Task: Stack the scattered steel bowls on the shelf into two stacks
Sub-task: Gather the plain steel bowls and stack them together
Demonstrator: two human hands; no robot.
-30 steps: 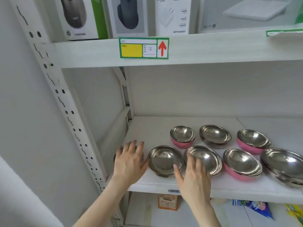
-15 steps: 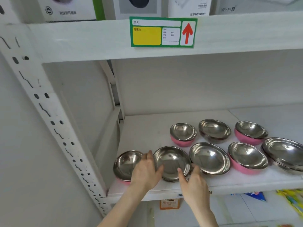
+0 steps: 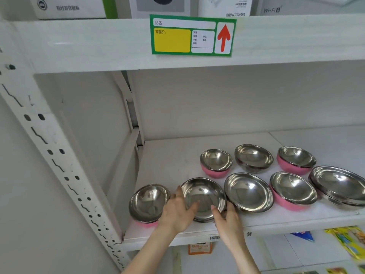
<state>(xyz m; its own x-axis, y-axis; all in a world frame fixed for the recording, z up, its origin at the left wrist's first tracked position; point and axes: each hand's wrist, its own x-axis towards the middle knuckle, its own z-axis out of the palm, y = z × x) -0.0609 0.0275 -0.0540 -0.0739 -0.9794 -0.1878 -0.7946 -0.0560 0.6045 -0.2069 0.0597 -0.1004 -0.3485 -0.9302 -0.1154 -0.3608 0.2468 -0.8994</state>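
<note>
both hands grasp 1 all-steel bowl in the front row of the white shelf. the left hand wraps its left rim with the thumb hooked inside. the right hand takes the near right rim, thumb over the edge too. whether the base is clear of the board i cannot tell. the bowl sits between a pink-shelled bowl at the far left and a plain steel bowl, close to both.

the metal looks thin, stiff and mirror-polished, so it is probably light and slick. the round belly gives little purchase, and the rolled rim, pinched thumb-in and fingers-out, seems the sound hold. such bowls should nest readily, though they may rock and clatter. the pink ones look thicker-walled and might seat less deep. at the right edge a wide steel bowl appears to have another beneath it.
</note>
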